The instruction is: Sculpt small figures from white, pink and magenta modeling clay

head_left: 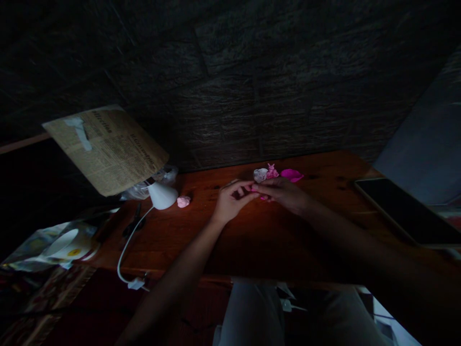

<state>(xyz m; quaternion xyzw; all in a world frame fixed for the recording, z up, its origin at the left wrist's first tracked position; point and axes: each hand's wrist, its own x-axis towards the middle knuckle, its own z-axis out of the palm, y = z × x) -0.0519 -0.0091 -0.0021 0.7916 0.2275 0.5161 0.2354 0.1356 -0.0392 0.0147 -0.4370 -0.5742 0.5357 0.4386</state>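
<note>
Above the wooden table, my left hand (232, 198) and my right hand (284, 193) meet at the fingertips. Both pinch a small bright pink piece (254, 188) that looks like modelling clay; the fingers hide most of it. Below my right fingers shows another small pink bit (264, 197). Just beyond the hands sit a whitish lump or dish (260, 175), a pink figure with two ear-like points (272, 171) and a flat magenta piece (292, 175). A pale pink lump (183, 201) lies to the left of my left hand.
On the left stands a lamp with a newsprint shade (108, 149) and white base (163, 195), its cord (124, 252) hanging over the table (248, 240) edge. Dark scissors (135, 222) and a white cup (68, 245) are nearby. A tablet or large phone (410, 209) lies right. Behind is a dark wall.
</note>
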